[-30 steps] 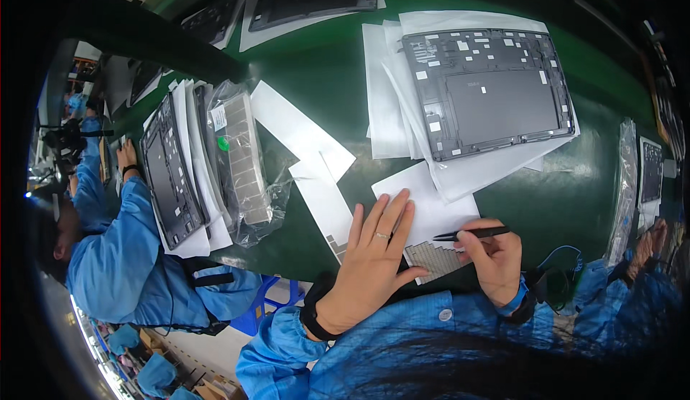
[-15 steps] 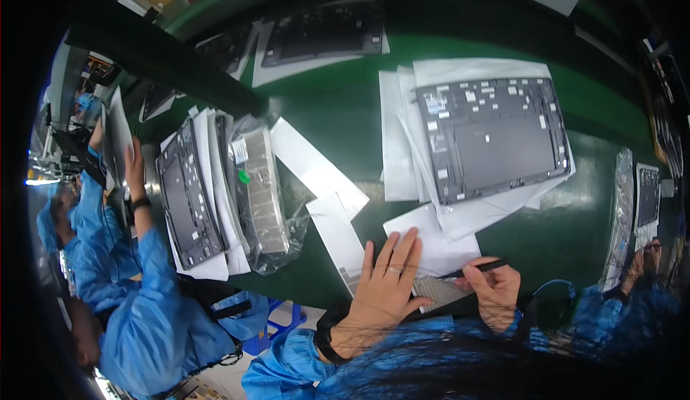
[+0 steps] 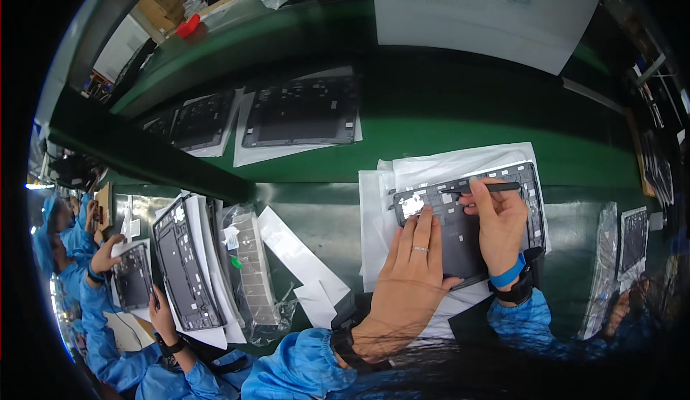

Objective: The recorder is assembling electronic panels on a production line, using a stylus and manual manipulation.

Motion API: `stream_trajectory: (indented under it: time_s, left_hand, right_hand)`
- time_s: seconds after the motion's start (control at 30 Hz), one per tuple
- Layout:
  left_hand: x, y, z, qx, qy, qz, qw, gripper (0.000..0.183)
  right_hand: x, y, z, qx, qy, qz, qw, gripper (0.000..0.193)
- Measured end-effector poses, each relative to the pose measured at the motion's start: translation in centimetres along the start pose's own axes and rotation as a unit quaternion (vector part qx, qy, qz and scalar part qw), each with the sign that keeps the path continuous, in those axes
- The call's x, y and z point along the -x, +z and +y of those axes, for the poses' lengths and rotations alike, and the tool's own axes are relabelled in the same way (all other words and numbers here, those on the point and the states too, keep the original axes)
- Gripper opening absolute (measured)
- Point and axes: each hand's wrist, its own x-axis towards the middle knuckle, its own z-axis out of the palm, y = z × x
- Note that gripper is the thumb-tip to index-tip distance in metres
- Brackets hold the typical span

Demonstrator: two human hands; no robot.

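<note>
In front of me a dark tablet-like housing panel with many small pale pads lies on a stack of white sheets. My left hand rests flat on its lower left part, fingers stretched out and a ring on one finger. Above the panel's upper edge area, my right hand grips slim black tweezers, their tip pointing left at the panel. Whether the tip holds a small pad is too small to tell. My left hand covers part of the panel.
To the left stand a bundle of similar panels and a plastic-wrapped stack of pale strips. White paper strips lie between. More panels lie further back. A co-worker's hands hold another panel at far left.
Both hands have moved from the small pad sheet near the table edge up onto the panel. The tweezers went along in my right hand. The view has tilted upward.
</note>
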Motion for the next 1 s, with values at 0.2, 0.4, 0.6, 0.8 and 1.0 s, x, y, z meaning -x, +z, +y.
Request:
stream_trajectory:
  time_s: [0.2, 0.4, 0.6, 0.8, 1.0]
  left_hand:
    - [-1.2, 0.5, 0.2, -0.041, -0.032, -0.031, 0.998, 0.1]
    - [-2.2, 1.1, 0.2, -0.023, -0.02, -0.024, 0.999, 0.098]
    - [-2.4, 1.4, 0.1, -0.001, -0.014, -0.011, 1.0, 0.09]
    - [-2.6, 1.4, 0.2, -0.002, -0.015, -0.011, 1.0, 0.088]
    - [-2.7, 1.6, 0.1, -0.001, -0.017, -0.013, 1.0, 0.088]
  right_hand:
    - [-0.4, 0.7, -0.2, 0.005, -0.004, 0.026, 1.0, 0.022]
    - [-0.5, 0.7, -0.3, 0.005, 0.01, 0.02, 1.0, 0.024]
    - [-0.3, 0.7, -0.1, 0.014, 0.012, 0.022, 1.0, 0.024]
    - [-0.1, 0.7, -0.1, 0.006, 0.008, 0.029, 1.0, 0.025]
    - [-0.1, 0.8, -0.2, -0.007, 0.019, 0.032, 0.999, 0.025]
